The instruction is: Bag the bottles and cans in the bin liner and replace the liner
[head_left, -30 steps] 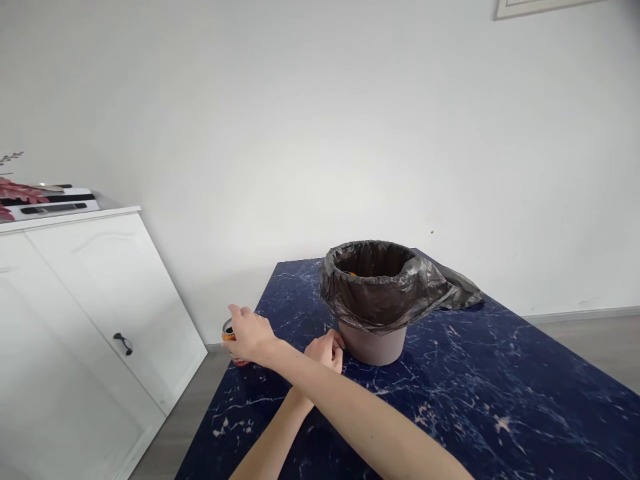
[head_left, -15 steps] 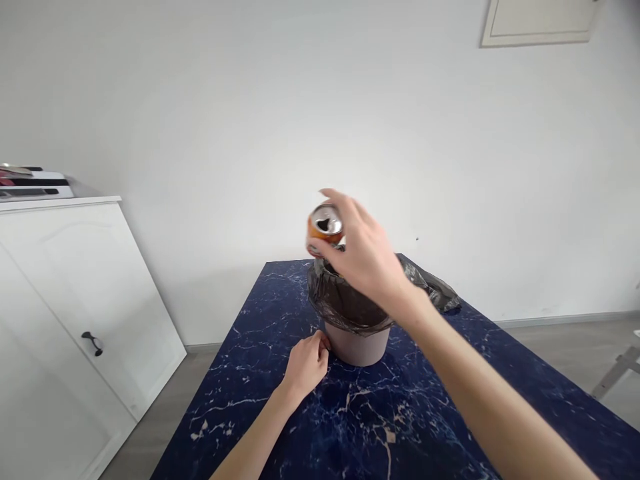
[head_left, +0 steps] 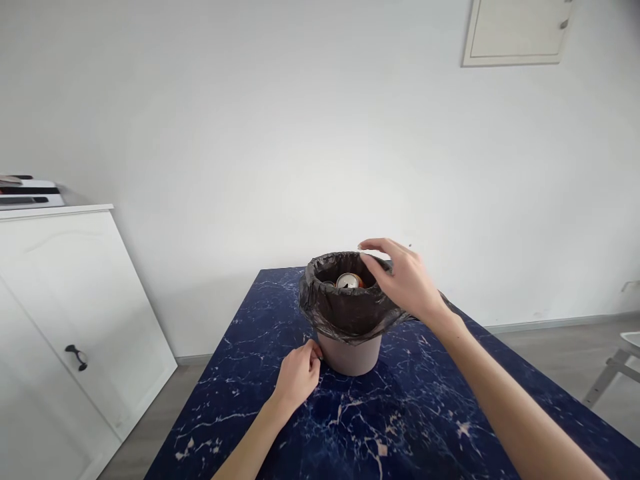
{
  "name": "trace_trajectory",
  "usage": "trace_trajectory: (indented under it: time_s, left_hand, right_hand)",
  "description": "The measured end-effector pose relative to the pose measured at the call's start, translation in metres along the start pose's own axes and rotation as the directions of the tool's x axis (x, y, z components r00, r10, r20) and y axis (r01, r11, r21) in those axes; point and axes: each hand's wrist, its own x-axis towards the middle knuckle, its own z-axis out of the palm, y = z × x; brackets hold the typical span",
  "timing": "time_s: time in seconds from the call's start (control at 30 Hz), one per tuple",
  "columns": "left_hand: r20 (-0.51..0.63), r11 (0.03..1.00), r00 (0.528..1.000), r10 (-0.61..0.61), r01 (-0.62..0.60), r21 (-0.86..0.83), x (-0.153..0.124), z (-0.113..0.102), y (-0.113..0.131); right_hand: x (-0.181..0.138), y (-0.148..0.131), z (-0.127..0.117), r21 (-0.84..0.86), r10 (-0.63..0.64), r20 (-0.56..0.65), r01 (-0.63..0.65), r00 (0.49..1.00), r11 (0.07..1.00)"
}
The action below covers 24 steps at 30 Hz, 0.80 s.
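The bare right hand (head_left: 406,283) is hovering over the right side of a round, taupe bin (head_left: 349,357), its thumb and fingers standing apart and holding nothing. Below and to the left of those fingertips, a cylindrical metal drink can (head_left: 349,281) with a silver top and orange side is lying inside the bin, tilting so that its dark mouth hole is showing toward the near side. Just left of it, a sliver of another round metal edge (head_left: 329,283) is peeking up.

A thin, glossy black plastic bag (head_left: 345,313) is lining the bin, folding over the rim and hanging down outside; its loose part is trailing right, partly behind the right wrist. The bare left hand (head_left: 296,377) is resting at the bin's lower left, fingers curling inward; the palm is hidden, so whether it is gripping anything cannot be told.

The bin is standing upright on a dark blue, white-veined marbled table (head_left: 215,417). A white panelled cabinet (head_left: 55,300) with a black handle (head_left: 77,357) is standing at left.
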Motion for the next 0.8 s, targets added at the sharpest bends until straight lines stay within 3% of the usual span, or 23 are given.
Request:
trace_trajectory:
  time_s: [0.17, 0.27, 0.33, 0.4, 0.47, 0.6, 0.7, 0.8]
  left_hand:
    - [-0.015, 0.999, 1.0, 0.013, -0.014, -0.045, -0.001, 0.0, -0.002]
    - [-0.06, 0.996, 0.998, -0.002, -0.003, -0.085, 0.0, -0.001, -0.003]
    - [-0.103, 0.993, 0.994, -0.023, 0.011, -0.113, 0.001, -0.002, -0.001]
    - [-0.136, 0.984, 0.989, -0.066, 0.042, -0.171, 0.001, -0.004, 0.003]
    - [-0.139, 0.957, 0.981, -0.133, 0.09, -0.276, 0.0, -0.007, 0.009]
    - [-0.013, 0.887, 0.981, -0.192, 0.168, -0.43, 0.001, -0.015, 0.019]
    - [0.117, 0.858, 0.986, -0.122, 0.164, -0.488, 0.009, -0.02, 0.02]
    - [0.147, 0.851, 0.989, -0.024, 0.097, -0.517, 0.02, -0.025, 0.018]
  right_hand:
    - [-0.012, 0.026, -0.009, 0.108, 0.17, -0.184, -0.152, 0.968, 0.982]
    - [-0.032, 0.059, -0.004, 0.192, 0.316, -0.29, -0.268, 0.904, 0.944]
    - [-0.048, 0.086, 0.004, 0.288, 0.466, -0.294, -0.387, 0.835, 0.876]
    - [-0.064, 0.111, 0.015, 0.384, 0.626, -0.193, -0.529, 0.755, 0.756]
    - [-0.079, 0.126, 0.026, 0.409, 0.69, -0.062, -0.613, 0.721, 0.677]
    - [-0.098, 0.123, 0.046, 0.41, 0.641, 0.135, -0.632, 0.755, 0.658]
    - [-0.102, 0.108, 0.057, 0.465, 0.565, 0.244, -0.607, 0.788, 0.645]
    - [-0.099, 0.1, 0.056, 0.572, 0.48, 0.342, -0.584, 0.808, 0.576]
